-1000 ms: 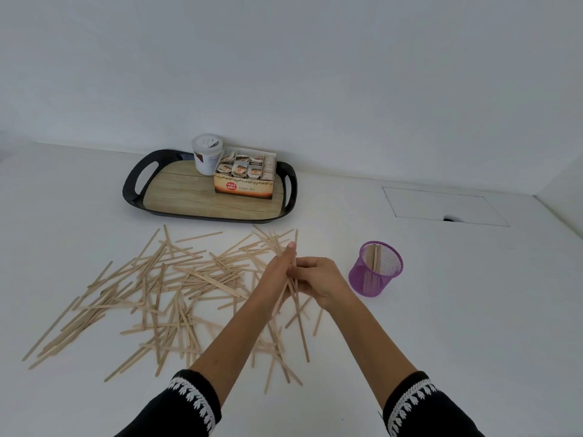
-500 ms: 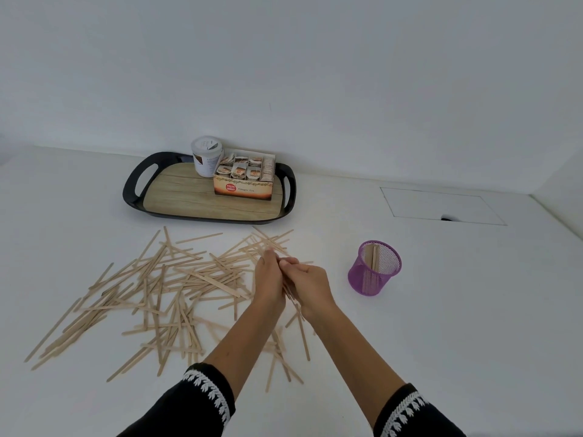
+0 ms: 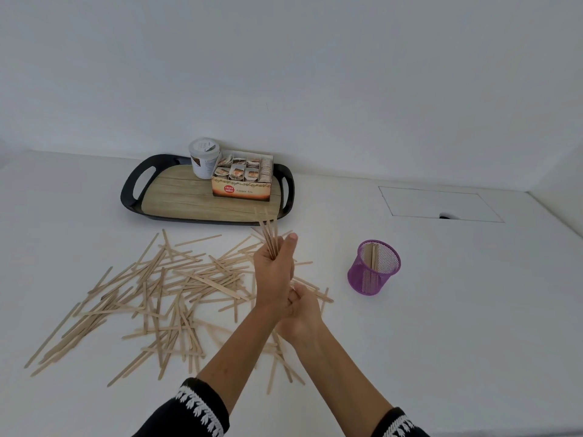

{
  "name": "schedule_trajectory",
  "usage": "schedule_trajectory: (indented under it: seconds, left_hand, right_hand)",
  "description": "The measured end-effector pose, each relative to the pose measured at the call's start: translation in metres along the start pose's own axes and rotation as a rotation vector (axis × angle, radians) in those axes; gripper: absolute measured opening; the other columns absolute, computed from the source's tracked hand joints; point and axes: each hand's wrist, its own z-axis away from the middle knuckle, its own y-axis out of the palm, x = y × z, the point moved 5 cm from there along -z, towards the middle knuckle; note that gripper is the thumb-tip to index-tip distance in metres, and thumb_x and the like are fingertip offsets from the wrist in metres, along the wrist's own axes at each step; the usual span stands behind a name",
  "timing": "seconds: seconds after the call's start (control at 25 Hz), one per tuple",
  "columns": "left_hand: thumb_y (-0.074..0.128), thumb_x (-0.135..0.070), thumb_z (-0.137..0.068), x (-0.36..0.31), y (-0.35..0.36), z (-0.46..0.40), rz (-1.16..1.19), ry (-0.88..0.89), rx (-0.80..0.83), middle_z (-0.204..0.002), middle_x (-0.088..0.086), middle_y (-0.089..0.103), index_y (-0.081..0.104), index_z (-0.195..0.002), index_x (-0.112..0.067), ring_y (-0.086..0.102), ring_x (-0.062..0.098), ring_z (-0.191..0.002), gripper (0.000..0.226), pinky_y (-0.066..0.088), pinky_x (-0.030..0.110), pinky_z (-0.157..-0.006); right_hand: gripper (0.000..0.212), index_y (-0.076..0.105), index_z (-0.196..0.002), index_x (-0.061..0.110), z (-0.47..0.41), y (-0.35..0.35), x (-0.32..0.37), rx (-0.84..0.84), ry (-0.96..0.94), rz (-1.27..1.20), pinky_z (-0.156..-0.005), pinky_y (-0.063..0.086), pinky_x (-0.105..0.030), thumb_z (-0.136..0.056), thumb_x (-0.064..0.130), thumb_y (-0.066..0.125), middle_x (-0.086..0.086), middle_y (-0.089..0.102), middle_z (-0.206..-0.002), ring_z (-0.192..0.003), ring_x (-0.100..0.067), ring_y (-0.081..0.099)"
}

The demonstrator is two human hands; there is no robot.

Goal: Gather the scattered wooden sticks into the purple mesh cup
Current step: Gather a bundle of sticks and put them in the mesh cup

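Observation:
Many flat wooden sticks (image 3: 164, 291) lie scattered across the white table, left of and beneath my arms. My left hand (image 3: 273, 272) grips a bundle of sticks (image 3: 268, 234) upright, and their tops fan out above my fingers. My right hand (image 3: 301, 310) sits just below it against the left wrist, fingers curled at the bundle's lower end, which is mostly hidden. The purple mesh cup (image 3: 373, 268) stands upright to the right of both hands, apart from them, with a few sticks inside.
A black tray with a wood-look base (image 3: 176, 197) sits at the back by the wall. It carries a white tub (image 3: 204, 157) and a box of tea bags (image 3: 243, 179). A flush rectangular hatch (image 3: 438, 203) lies in the table at the back right.
The hands were together low over the pile, holding sticks. The left hand has since lifted the bundle upright and farther back, and the right hand now sits beneath it.

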Motion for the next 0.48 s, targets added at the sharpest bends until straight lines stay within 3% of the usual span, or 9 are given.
schedule_trajectory:
  seconds: [0.12, 0.36, 0.4, 0.48]
  left_hand:
    - [0.063, -0.023, -0.090, 0.005, 0.001, 0.006, -0.011, 0.030, 0.046, -0.041, 0.002, 0.030, 0.033, -0.055, -0.005, 0.026, 0.013, -0.038, 0.050, 0.030, 0.020, -0.042]
    - [0.074, -0.045, -0.077, 0.030, -0.006, 0.006, 0.029, -0.198, 0.027, -0.044, 0.005, 0.028, 0.036, -0.055, -0.014, 0.022, 0.019, -0.044, 0.054, 0.023, 0.030, -0.045]
    - [0.075, -0.049, -0.075, 0.034, -0.009, 0.006, 0.050, -0.263, -0.011, -0.044, 0.005, 0.027, 0.036, -0.054, -0.015, 0.021, 0.019, -0.044, 0.055, 0.022, 0.031, -0.044]
    - [0.072, -0.045, -0.079, 0.042, -0.021, 0.005, 0.141, -0.397, -0.081, -0.043, 0.000, 0.028, 0.039, -0.054, -0.018, 0.023, 0.014, -0.038, 0.049, 0.022, 0.025, -0.039]
  right_hand:
    - [0.036, 0.056, -0.077, 0.008, -0.003, 0.011, -0.001, 0.094, 0.011, -0.088, -0.075, 0.046, -0.029, -0.099, 0.022, 0.030, -0.003, 0.052, -0.076, -0.074, -0.016, 0.054]
    - [0.040, 0.047, -0.057, 0.013, 0.000, 0.015, 0.000, 0.124, -0.005, -0.024, -0.052, 0.051, -0.027, -0.094, 0.021, 0.033, -0.002, 0.049, -0.053, -0.051, -0.015, 0.056]
    - [0.042, 0.050, -0.059, 0.012, -0.002, 0.015, -0.001, 0.122, 0.004, -0.005, -0.053, 0.053, -0.029, -0.095, 0.024, 0.033, -0.003, 0.053, -0.056, -0.052, -0.017, 0.060]
    - [0.040, 0.057, -0.069, 0.009, -0.008, 0.012, -0.002, 0.078, -0.009, 0.132, -0.071, 0.057, -0.035, -0.098, 0.026, 0.035, -0.007, 0.060, -0.065, -0.066, -0.020, 0.064]
